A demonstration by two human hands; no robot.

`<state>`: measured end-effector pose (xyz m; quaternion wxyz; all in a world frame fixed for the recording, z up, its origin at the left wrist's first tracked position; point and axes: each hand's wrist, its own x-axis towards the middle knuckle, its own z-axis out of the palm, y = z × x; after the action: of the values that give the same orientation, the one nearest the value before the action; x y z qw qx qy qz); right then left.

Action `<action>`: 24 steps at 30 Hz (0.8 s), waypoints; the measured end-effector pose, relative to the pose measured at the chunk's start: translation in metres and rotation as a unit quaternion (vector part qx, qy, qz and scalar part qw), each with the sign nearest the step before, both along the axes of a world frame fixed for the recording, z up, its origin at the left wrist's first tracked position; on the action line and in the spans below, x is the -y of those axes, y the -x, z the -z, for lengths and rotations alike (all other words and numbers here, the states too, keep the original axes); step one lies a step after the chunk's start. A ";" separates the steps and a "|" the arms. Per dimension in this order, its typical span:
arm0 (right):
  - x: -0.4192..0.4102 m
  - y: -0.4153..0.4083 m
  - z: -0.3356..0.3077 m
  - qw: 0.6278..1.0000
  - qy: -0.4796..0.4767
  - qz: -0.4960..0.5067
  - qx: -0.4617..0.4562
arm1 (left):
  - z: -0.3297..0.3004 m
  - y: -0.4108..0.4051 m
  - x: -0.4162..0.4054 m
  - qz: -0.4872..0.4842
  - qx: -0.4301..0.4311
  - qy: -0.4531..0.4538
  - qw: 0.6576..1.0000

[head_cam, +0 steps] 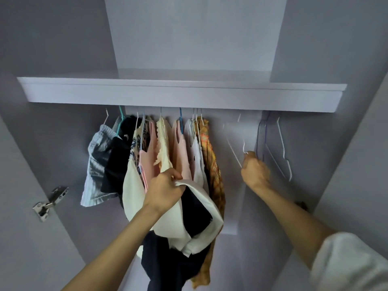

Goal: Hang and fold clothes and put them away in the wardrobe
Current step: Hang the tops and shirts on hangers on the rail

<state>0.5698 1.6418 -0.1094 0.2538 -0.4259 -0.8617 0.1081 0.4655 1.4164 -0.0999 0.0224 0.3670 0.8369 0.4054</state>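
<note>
While left hand (165, 186) bunches white-and-navy garment (189, 219) below shelf (180, 95), fingers curled tight, right hand (255, 171) grips white hanger (236, 152) under shelf's right end.

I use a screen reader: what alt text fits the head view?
Left hand grips a white-and-navy garment before a row of hung clothes, while the right hand holds a white hanger beside empty hangers under a wardrobe shelf.

Dim, flat, cool-grey light; brightest on shelf (182, 89) top, darker beneath. Soft shadows behind clothes (168, 148). Right hand (255, 172) motion-blurred. Wide-angle bending at edges. Overall soft, no glare.
</note>
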 end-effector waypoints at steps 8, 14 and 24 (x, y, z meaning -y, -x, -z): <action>0.074 -0.094 0.096 0.948 0.104 -0.073 -0.292 | 0.027 -0.023 0.021 -0.003 0.047 -0.019 0.999; 0.086 -0.105 0.115 0.805 0.466 -0.059 -0.363 | 0.053 -0.036 0.034 0.024 0.089 0.000 0.996; 0.116 -0.107 0.128 0.862 0.389 -0.086 -0.312 | 0.067 -0.032 0.048 -0.004 0.108 0.051 0.993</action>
<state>0.6770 1.5255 -0.2372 0.3127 -0.3580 -0.6587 0.5832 0.4977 1.3685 -0.1668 0.1296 0.3157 0.8506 0.4000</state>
